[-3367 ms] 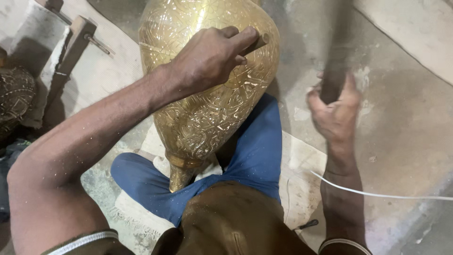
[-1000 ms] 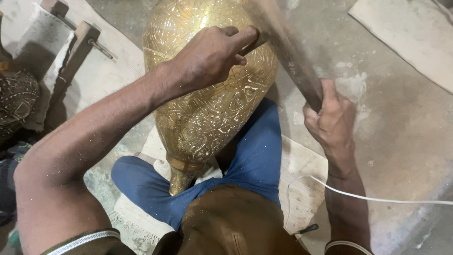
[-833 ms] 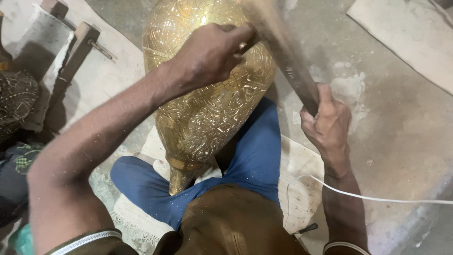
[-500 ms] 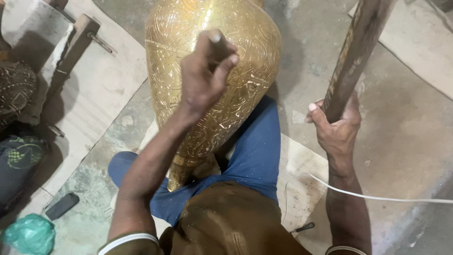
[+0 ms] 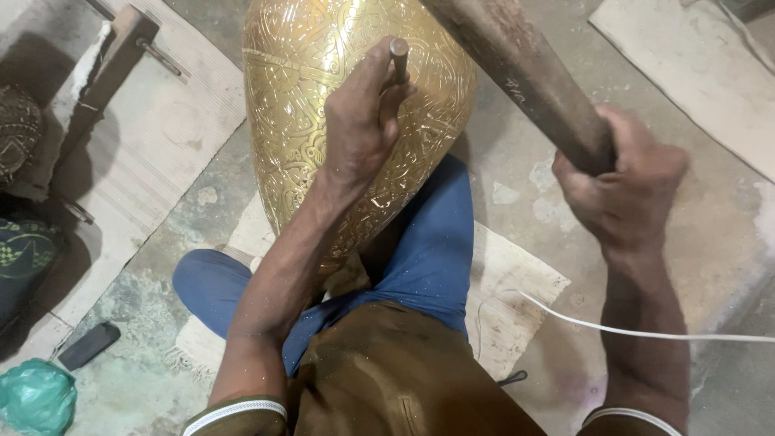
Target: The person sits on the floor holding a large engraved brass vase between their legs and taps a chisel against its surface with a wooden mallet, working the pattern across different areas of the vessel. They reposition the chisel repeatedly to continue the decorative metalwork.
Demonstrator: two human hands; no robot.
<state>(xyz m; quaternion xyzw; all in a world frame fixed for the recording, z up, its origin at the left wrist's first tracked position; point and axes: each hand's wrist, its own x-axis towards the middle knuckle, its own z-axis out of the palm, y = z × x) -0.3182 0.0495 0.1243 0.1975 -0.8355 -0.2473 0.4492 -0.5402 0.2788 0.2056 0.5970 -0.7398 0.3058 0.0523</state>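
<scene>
A large engraved brass vessel [image 5: 307, 105] lies tilted against my blue-trousered legs [image 5: 436, 242]. My left hand [image 5: 359, 121] rests on its side and grips a thin metal chisel [image 5: 399, 56], whose blunt top sticks up between the fingers. My right hand [image 5: 622, 182] is closed around a thick wooden mallet [image 5: 517, 64], which slants up and left over the vessel, close to the chisel's top.
A white cable [image 5: 646, 333] runs across the concrete floor at the right. Cardboard sheets [image 5: 161, 153] and a wooden tool [image 5: 105, 73] lie at the left. A green bag [image 5: 36, 397] and a small dark object [image 5: 89, 345] sit at the lower left.
The mallet, upright half a second ago, has swung down and left toward the chisel. My left hand has shifted its grip so the chisel stands upright. The view has tilted slightly.
</scene>
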